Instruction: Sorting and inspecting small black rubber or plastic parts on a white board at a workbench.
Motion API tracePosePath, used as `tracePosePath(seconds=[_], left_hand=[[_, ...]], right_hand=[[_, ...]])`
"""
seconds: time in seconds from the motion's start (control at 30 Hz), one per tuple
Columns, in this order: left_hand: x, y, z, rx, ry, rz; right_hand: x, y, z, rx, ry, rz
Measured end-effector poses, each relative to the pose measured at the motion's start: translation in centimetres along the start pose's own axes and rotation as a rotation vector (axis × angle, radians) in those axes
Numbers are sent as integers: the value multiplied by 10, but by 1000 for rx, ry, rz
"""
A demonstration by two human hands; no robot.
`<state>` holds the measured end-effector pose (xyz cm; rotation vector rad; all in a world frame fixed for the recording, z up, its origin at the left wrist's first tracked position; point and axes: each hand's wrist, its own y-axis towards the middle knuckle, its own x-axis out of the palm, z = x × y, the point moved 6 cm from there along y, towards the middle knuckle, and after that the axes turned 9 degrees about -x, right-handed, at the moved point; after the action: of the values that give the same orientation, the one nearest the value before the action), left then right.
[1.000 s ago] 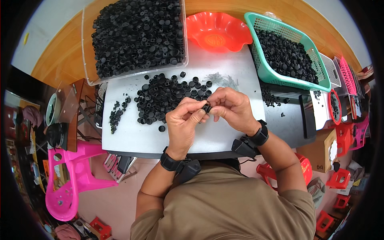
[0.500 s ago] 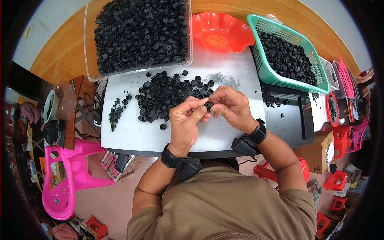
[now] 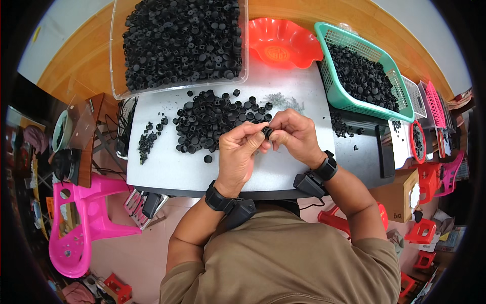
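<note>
On the left of the white tabletop [image 3: 167,175] lies a small heap of black bits [image 3: 147,144], then a larger pile of black caps [image 3: 200,124], both looking unchanged over the last second. Next, the left hand [image 3: 237,152] pinches one black cap [image 3: 268,133] between thumb and fingers, above the tabletop near that pile; the right hand [image 3: 298,138] grips its other side. Neither grasp has loosened, so work on this cap seems unfinished.
</note>
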<state>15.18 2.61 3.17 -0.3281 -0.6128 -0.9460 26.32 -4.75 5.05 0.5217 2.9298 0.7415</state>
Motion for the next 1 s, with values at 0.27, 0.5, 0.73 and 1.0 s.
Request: tracePosePath(seconds=[0.27, 0.5, 0.73, 1.0], left_hand=[[-3, 1, -7, -98, -103, 72], [0, 1, -7, -94, -19, 23], [7, -4, 8, 32, 202, 2], [-4, -37, 20, 19, 126, 160]], right_hand=[[-3, 2, -14, -148, -38, 39], [5, 6, -36, -204, -487, -21], [-67, 15, -88, -162, -609, 280], [-115, 2, -99, -48, -792, 284]])
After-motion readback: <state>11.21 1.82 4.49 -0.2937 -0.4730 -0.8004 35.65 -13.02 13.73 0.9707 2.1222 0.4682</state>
